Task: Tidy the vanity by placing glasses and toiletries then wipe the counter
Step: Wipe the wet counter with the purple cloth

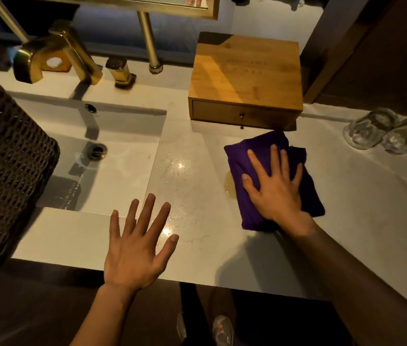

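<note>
Pressing flat, your right hand [276,188] lies with spread fingers on top of the folded purple cloth [272,181]; it pushes the cloth down on the white counter [362,221] and does not close around it. A small yellowish wet spot [230,187] shows at the cloth's left edge. Your left hand [135,248] is open, fingers wide, over the front edge of the counter near the sink [102,156]; I cannot tell if it touches the surface. Behind the cloth stands a wooden drawer box [246,81]. Two clear glasses [382,132] stand side by side at the far right, probably mouth down. Water drops [180,171] shine between your hands.
</note>
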Available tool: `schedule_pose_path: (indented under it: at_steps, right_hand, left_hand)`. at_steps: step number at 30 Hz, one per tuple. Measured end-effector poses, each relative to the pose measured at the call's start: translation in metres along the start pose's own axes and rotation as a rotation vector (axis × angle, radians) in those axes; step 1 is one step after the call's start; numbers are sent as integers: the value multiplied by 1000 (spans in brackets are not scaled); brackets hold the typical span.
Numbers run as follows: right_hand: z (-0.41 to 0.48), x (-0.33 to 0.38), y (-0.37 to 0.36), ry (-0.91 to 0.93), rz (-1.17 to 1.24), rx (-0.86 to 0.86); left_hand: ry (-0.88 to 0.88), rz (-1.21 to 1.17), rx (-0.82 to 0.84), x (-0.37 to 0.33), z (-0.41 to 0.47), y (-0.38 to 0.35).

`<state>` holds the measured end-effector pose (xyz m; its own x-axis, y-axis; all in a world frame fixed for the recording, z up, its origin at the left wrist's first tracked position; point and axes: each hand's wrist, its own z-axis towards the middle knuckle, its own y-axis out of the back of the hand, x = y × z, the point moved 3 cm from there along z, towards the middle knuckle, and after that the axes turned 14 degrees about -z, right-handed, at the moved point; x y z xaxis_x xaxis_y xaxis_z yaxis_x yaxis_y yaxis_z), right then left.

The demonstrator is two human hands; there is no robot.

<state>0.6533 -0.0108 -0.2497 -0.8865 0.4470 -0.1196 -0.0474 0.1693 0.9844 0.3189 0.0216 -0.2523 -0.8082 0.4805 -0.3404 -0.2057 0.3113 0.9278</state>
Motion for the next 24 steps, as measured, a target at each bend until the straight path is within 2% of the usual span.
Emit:
schedule_pose_path:
  at_steps: [3, 10, 14, 18, 21, 24]
  right_hand:
    - [-1, 6, 0, 54, 0, -32]
    - [-54, -12, -14, 198, 22, 16]
    - [-76, -67, -23, 78, 11, 72]
    - [-56, -107, -19, -88, 41, 61]
    - [-29, -90, -15, -173, 21, 44]
    - [-2, -50, -7, -128, 2, 53]
  left_hand:
    - [34, -15, -18, 2, 2, 1]
    - [64, -30, -20, 1, 0, 1]
    - [72, -29, -17, -1, -3, 2]
    - [61, -24, -23, 0, -3, 0]
    - [54, -11, -28, 2, 0, -1]
    - [49, -3, -36, 3, -1, -4]
